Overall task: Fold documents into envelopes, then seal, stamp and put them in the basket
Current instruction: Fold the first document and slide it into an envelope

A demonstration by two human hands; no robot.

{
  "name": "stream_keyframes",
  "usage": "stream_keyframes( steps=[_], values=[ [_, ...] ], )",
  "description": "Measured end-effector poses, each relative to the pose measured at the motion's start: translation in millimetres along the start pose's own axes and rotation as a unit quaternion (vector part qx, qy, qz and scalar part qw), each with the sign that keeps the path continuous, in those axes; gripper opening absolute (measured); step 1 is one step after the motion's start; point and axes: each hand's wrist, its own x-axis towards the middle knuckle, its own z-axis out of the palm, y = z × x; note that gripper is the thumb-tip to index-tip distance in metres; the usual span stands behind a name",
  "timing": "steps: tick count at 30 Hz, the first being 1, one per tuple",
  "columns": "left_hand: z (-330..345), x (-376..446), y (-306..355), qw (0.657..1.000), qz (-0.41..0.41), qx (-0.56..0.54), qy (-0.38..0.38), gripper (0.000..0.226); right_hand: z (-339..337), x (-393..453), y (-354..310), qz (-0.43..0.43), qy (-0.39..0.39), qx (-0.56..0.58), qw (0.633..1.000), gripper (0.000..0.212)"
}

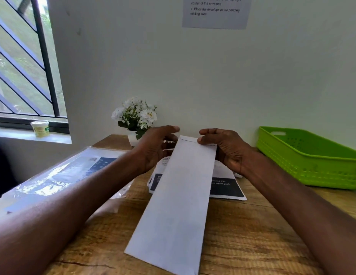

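A long white envelope is held lengthwise above the wooden table, its far end raised toward the wall. My right hand pinches that far end's right corner between thumb and fingers. My left hand is beside the far end's left edge with fingers curled; whether it grips the envelope is hidden. Under the envelope lies a stack of printed documents with black blocks. The green plastic basket stands at the right against the wall.
A clear plastic pack with printed sheets lies at the table's left. A small white pot of white flowers stands by the wall behind my left hand. A tub sits on the window sill. An instruction sheet hangs on the wall.
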Motion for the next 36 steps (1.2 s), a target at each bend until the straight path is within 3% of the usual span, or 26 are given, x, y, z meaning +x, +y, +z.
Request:
stream_keyframes(
  steps=[3,7,9,12,17,21,25,31,36],
  values=[
    [3.7,-3.4,-1.9,0.996,-0.008,0.074,-0.039,0.048,8.8,-1.1,-0.5,-0.006,-0.026,-0.003,1.000,0.033],
    [3.9,-7.3,-2.2,0.994,0.019,0.072,-0.077,0.017,9.7,-0.1,0.8,-0.004,-0.042,-0.022,0.999,0.037],
    [2.8,-6.1,-1.6,0.993,0.035,0.079,-0.079,0.017,4.0,0.2,-1.1,0.006,-0.050,-0.029,0.998,0.040],
    [4.8,-7.7,-3.1,0.994,0.044,0.074,-0.066,0.014,-10.6,0.4,-5.1,0.019,-0.049,-0.019,0.998,0.040],
    [-3.8,-2.7,0.5,0.995,0.068,0.074,-0.001,0.017,-21.4,1.4,-5.0,-0.014,0.038,0.055,0.998,0.030],
    [-1.7,-1.0,1.5,0.994,0.080,0.073,0.006,0.019,-1.0,-3.9,-4.5,-0.025,0.006,0.062,0.998,0.018],
    [6.1,-4.4,-1.8,0.993,0.086,0.074,-0.015,0.021,20.1,-8.6,1.5,-0.035,-0.002,0.024,0.999,0.034],
    [5.5,-1.6,-2.6,0.994,0.066,0.080,-0.024,0.018,17.5,-8.6,-0.3,-0.032,0.007,0.007,0.999,0.030],
    [-9.6,5.7,-1.4,0.995,0.058,0.062,0.048,0.019,-0.7,-5.3,-7.8,-0.023,0.047,0.018,0.998,0.026]
  ],
)
